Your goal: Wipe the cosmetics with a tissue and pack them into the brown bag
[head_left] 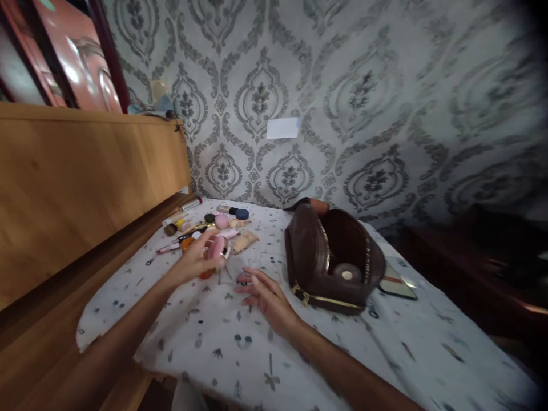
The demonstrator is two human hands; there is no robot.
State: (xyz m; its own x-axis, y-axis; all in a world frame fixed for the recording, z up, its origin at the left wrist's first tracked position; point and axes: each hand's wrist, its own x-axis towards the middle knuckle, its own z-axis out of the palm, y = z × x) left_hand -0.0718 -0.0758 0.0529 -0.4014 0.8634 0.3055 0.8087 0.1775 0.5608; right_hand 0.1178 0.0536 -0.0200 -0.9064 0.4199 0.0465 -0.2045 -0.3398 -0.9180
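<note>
My left hand (197, 260) has its fingers around a round pink cosmetic container (217, 248) with a shiny rim, just above the cloth. An orange item (206, 274) shows partly beneath that hand, its kind hidden. To the right, my right hand (268, 297) is low over the cloth with fingers apart, holding nothing visible. A dark brown makeup bag (314, 257) with gold zips stands unzipped beside it; a round brown object (346, 273) shows at its opening. A beige packet (245, 242) lies just beyond my hands.
Several cosmetics are spread at the back left, among them a pink jar (221, 221), a blue-lidded jar (242, 214) and a brush (171, 229). A flat phone-like object (398, 285) lies right of the bag. A wooden panel (94, 188) borders the patterned cloth (201, 354).
</note>
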